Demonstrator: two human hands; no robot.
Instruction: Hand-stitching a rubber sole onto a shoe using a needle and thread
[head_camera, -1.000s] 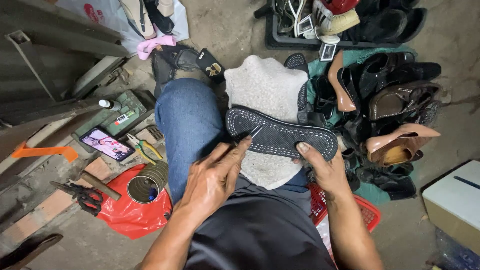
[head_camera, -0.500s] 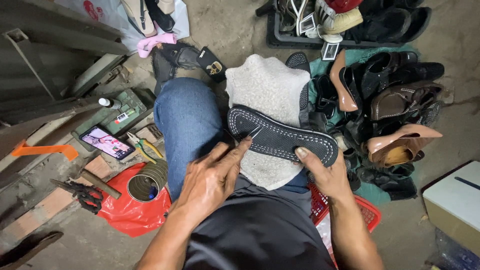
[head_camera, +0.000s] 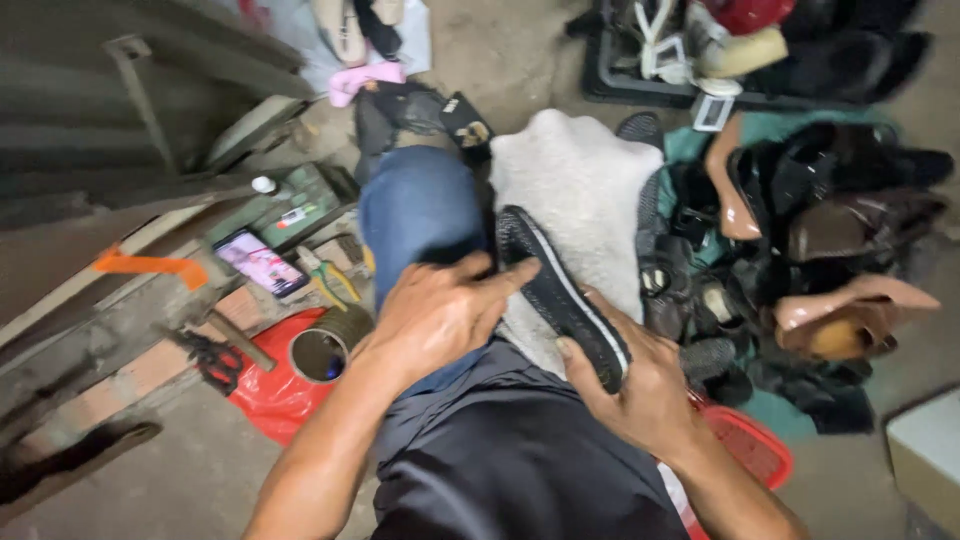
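Head view shows the black shoe sole (head_camera: 562, 300) now tipped up on its edge over the pale cloth (head_camera: 580, 190) on the lap, where a moment ago it lay flat with its stitched face up, so the work seems to have turned to its rim. The right hand (head_camera: 640, 385) is closed around the near end, thumb on top. The left hand (head_camera: 440, 315) rests loosely open on the blue-jeaned knee (head_camera: 415, 215), fingertips touching the sole's far end, gripping nothing.
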